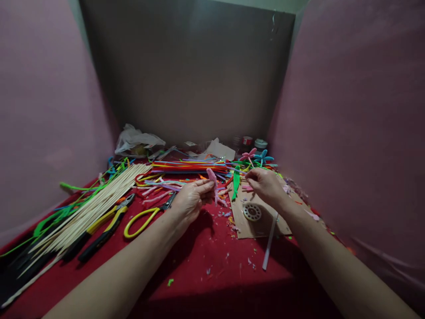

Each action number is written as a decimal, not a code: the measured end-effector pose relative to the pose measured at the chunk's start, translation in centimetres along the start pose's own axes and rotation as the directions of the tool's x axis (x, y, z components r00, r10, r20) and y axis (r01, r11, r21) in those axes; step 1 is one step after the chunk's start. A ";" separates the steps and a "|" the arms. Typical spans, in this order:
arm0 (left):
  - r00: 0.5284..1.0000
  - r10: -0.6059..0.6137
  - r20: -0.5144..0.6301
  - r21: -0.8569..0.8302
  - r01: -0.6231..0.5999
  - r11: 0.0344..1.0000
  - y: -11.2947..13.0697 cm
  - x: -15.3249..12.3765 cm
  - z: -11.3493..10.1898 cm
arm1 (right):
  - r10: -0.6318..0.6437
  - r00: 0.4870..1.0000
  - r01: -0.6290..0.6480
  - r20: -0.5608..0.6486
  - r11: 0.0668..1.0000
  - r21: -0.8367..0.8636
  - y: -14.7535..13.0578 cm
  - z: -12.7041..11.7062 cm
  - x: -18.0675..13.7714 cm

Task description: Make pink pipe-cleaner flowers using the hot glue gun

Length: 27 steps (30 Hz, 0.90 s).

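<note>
My left hand [194, 197] pinches a pink fuzzy petal shape [211, 175], apparently of bent pipe cleaner, upright between thumb and fingers. To the right, my right hand [265, 186] is closed at the fingertips on the end of a thin lilac pipe cleaner [237, 170]. Between the hands, a green leaf shape [236, 182] lies on a cardboard sheet [241, 226]. Under my right hand sit a round spool with holes [252, 212] and a translucent glue stick [270, 243]. Yellow-handled scissors [142, 223] lie left of my left hand.
Pliers [109, 226] and a bundle of wooden sticks [93, 208] lie at left, beside green pipe cleaners [53, 221]. Colourful pipe cleaners [189, 166] cross the back. Behind are a plastic bag [134, 138], a jar [260, 144], pink [248, 153] and blue [263, 157] flowers. Scraps dot the red cloth [199, 266].
</note>
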<state>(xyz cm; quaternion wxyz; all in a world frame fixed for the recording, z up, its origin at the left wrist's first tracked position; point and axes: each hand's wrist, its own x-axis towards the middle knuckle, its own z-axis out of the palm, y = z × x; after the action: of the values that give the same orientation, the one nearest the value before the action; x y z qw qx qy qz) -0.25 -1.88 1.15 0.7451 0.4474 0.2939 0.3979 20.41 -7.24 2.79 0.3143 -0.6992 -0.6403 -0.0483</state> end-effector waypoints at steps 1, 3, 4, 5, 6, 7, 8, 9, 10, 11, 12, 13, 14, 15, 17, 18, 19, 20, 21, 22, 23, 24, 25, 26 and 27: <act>1.000 0.006 -0.008 0.017 -0.006 1.000 0.0 0.0 0.0 | 0.023 1.000 -0.023 -0.021 1.000 0.011 0.2 0.1 0.3; 1.000 0.019 -0.023 0.038 -0.018 0.999 0.0 -0.1 0.1 | 0.088 0.995 -0.089 -0.047 0.996 -0.019 0.8 0.1 0.8; 0.999 0.025 -0.028 0.042 -0.024 0.999 0.0 -0.1 0.1 | 0.129 0.991 -0.131 -0.045 0.990 -0.053 1.3 0.0 0.9; 0.999 0.031 -0.027 0.043 -0.030 0.999 0.0 -0.1 0.1 | 0.169 0.985 -0.171 -0.034 0.981 -0.093 1.8 -0.1 0.9; 0.999 0.035 -0.024 0.043 -0.034 0.998 0.0 -0.1 0.2 | 0.205 0.979 -0.205 -0.020 0.970 -0.131 2.4 -0.2 0.9; 0.999 0.036 -0.020 0.044 -0.035 0.998 0.0 -0.1 0.2 | 0.231 0.973 -0.229 -0.008 0.960 -0.162 2.9 -0.3 0.9; 0.999 0.036 -0.017 0.046 -0.035 0.998 -0.1 0.0 0.2 | 0.252 0.968 -0.248 0.000 0.951 -0.184 3.5 -0.3 0.8; 0.999 0.037 -0.015 0.049 -0.036 0.998 -0.1 0.0 0.2 | 0.269 0.963 -0.263 0.003 0.944 -0.202 4.0 -0.3 0.8; 0.999 0.037 -0.017 0.052 -0.036 0.998 -0.1 0.1 0.2 | 0.283 0.959 -0.275 0.002 0.937 -0.216 4.5 -0.3 0.8; 0.999 0.036 -0.018 0.054 -0.035 0.998 -0.1 0.1 0.2 | 0.297 0.955 -0.289 0.003 0.929 -0.231 4.9 -0.3 0.8; 0.999 0.033 -0.019 0.054 -0.032 0.998 -0.1 0.1 0.1 | 0.312 0.950 -0.301 0.004 0.921 -0.247 5.2 -0.2 0.9; 0.999 0.029 -0.021 0.053 -0.028 0.998 -0.1 0.2 0.1 | 0.323 0.946 -0.310 0.007 0.914 -0.263 5.4 -0.1 0.9; 0.999 0.025 -0.025 0.050 -0.023 0.998 -0.2 0.2 0.0 | 0.332 0.943 -0.315 0.014 0.907 -0.279 5.5 0.0 1.0; 0.999 0.021 -0.029 0.046 -0.019 0.999 -0.2 0.2 0.0 | 0.339 0.941 -0.317 0.024 0.901 -0.295 5.5 0.1 1.0; 0.999 0.015 -0.030 0.045 -0.014 0.999 -0.3 0.2 -0.1 | 0.347 0.937 -0.314 0.047 0.891 -0.328 5.3 0.3 1.2; 1.000 0.012 -0.026 0.048 -0.011 0.999 -0.3 0.2 -0.2 | 0.351 0.934 -0.311 0.060 0.885 -0.346 5.1 0.4 1.3; 1.000 0.009 -0.018 0.053 -0.008 0.999 -0.3 0.3 -0.2 | 0.356 0.931 -0.308 0.072 0.879 -0.364 4.9 0.5 1.5; 1.000 0.007 -0.007 0.059 -0.007 0.998 -0.4 0.3 -0.2 | 0.364 0.928 -0.307 0.085 0.872 -0.382 4.7 0.7 1.7; 1.000 0.007 0.002 0.064 -0.007 0.998 -0.5 0.3 -0.2 | 0.373 0.923 -0.308 0.097 0.864 -0.398 4.5 1.0 1.9; 1.000 0.005 0.008 0.065 -0.005 0.998 -0.5 0.3 -0.2 | 0.384 0.917 -0.310 0.107 0.856 -0.413 4.3 1.2 2.1; 1.000 0.002 0.012 0.061 -0.003 0.998 -0.6 0.3 -0.2 | 0.395 0.912 -0.316 0.113 0.849 -0.424 4.1 1.5 2.4; 1.000 0.000 0.014 0.055 0.000 0.999 -0.7 0.3 -0.2 | 0.405 0.907 -0.322 0.117 0.844 -0.430 4.0 1.8 2.6; 1.000 -0.005 0.013 0.048 0.004 0.999 -0.7 0.3 -0.2 | 0.412 0.904 -0.327 0.117 0.841 -0.431 3.9 2.1 2.8; 1.000 -0.009 0.012 0.044 0.008 0.999 -0.8 0.3 -0.2 | 0.414 0.903 -0.331 0.115 0.841 -0.428 3.8 2.3 2.9; 1.000 -0.013 0.010 0.042 0.012 0.999 -0.9 0.3 -0.2 | 0.411 0.905 -0.332 0.111 0.845 -0.419 3.8 2.5 3.0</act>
<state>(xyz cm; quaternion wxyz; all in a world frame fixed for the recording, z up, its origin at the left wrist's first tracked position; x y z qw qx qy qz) 0.05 -1.79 0.29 0.7394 0.4631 0.3013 0.3847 23.59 -3.28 0.77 0.1069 -0.8599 -0.4972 -0.0436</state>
